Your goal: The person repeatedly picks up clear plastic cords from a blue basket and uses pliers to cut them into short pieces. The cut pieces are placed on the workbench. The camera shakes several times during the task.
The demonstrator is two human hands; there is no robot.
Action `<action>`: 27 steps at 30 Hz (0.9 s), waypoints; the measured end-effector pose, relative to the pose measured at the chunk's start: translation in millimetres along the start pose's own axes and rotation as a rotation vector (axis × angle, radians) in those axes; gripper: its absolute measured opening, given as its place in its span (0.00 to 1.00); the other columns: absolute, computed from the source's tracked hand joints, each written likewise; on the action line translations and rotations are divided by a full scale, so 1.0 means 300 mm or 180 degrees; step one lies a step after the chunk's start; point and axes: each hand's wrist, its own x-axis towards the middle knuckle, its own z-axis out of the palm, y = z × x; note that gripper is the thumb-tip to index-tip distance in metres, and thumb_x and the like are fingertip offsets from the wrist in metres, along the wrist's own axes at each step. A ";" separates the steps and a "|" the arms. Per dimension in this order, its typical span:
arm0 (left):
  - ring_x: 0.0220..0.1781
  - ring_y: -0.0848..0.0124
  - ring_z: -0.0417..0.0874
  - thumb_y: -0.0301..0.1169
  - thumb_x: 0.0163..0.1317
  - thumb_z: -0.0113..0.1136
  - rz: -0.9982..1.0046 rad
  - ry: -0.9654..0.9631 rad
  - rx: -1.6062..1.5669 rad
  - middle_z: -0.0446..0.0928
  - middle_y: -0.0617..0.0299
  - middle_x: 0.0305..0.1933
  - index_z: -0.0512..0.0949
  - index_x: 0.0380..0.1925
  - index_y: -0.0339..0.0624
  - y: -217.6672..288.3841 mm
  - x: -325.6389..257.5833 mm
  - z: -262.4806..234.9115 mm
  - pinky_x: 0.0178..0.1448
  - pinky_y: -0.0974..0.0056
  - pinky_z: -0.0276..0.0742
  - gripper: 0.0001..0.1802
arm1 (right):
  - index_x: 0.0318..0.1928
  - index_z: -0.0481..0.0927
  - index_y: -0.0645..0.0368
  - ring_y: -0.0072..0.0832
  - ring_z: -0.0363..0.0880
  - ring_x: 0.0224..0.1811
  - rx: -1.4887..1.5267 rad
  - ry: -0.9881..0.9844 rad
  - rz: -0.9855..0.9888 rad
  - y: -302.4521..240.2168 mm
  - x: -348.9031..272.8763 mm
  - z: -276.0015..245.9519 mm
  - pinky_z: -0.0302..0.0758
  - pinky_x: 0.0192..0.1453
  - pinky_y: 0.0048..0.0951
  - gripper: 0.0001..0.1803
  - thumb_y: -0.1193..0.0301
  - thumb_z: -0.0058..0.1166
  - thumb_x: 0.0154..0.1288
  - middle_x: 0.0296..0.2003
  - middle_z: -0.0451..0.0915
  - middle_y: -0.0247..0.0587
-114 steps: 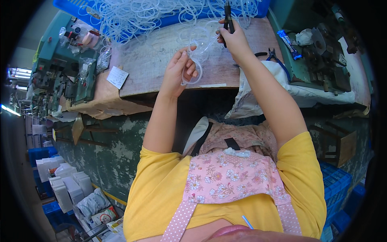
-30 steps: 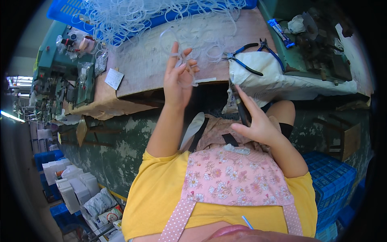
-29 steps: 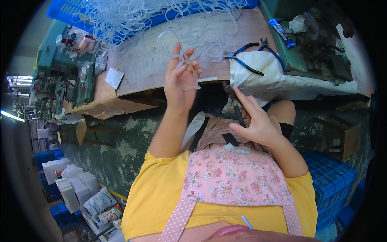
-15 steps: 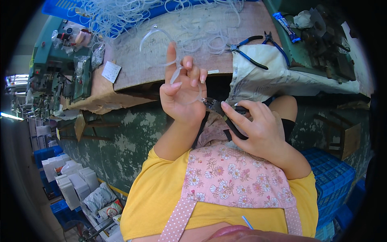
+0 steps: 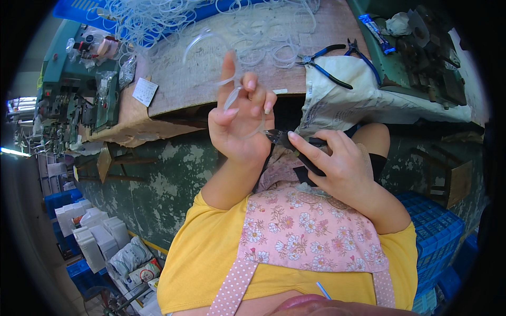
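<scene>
- At far left, a green machine (image 5: 58,100) crowded with metal parts; lower down, white containers (image 5: 92,245).
- Along the back, a blue tray (image 5: 74,13) heaped with tangled clear tubes (image 5: 139,31).
- Near the left front of the desk (image 5: 182,87), a white paper card (image 5: 145,92).
- Raised before the front edge, the left hand (image 5: 240,124), palm up, grip half-curled on clear tubing (image 5: 232,98): index finger extended, thumb apart, one loop arching beyond the fingertip.
- At the heel of that palm, the tips of black-handled pliers (image 5: 276,137), up against the tubing's lower end; whether biting, cannot tell.
- Around those handles, the right hand (image 5: 342,160), grip closed.
- Further right, two blue-handled pliers (image 5: 329,75), one partly on a white sheet (image 5: 337,108).
- At far right, blue crates (image 5: 437,226) below.
</scene>
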 end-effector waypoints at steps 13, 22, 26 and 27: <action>0.33 0.69 0.69 0.34 0.48 0.44 -0.1373 0.0025 -0.0309 0.70 0.54 0.42 0.60 0.68 0.33 0.015 0.055 -0.018 0.58 0.57 0.68 0.42 | 0.63 0.74 0.44 0.40 0.75 0.38 0.0277 0.0348 -0.0069 0.044 0.007 -0.030 0.75 0.41 0.36 0.41 0.74 0.66 0.43 0.42 0.73 0.44; 0.69 0.55 0.65 0.59 0.65 0.43 0.0146 0.0390 0.2065 0.63 0.43 0.68 0.48 0.73 0.37 -0.092 0.021 -0.035 0.76 0.46 0.50 0.47 | 0.63 0.74 0.51 0.31 0.75 0.33 0.1613 -0.0546 0.0099 0.051 0.013 -0.068 0.72 0.37 0.26 0.39 0.74 0.67 0.45 0.40 0.75 0.45; 0.68 0.50 0.64 0.53 0.70 0.45 0.2738 -0.1260 0.4445 0.68 0.42 0.60 0.40 0.73 0.32 -0.104 0.010 -0.122 0.73 0.42 0.50 0.46 | 0.70 0.63 0.56 0.21 0.73 0.32 0.5027 -0.1359 0.1314 0.063 0.008 -0.090 0.69 0.36 0.20 0.46 0.75 0.65 0.47 0.44 0.76 0.42; 0.63 0.50 0.70 0.47 0.72 0.48 0.2779 -0.1574 0.4405 0.72 0.44 0.53 0.41 0.73 0.32 -0.097 0.006 -0.135 0.71 0.42 0.56 0.43 | 0.71 0.60 0.57 0.19 0.71 0.33 0.5333 -0.1223 0.1337 0.060 0.010 -0.084 0.69 0.37 0.19 0.48 0.75 0.65 0.48 0.45 0.76 0.41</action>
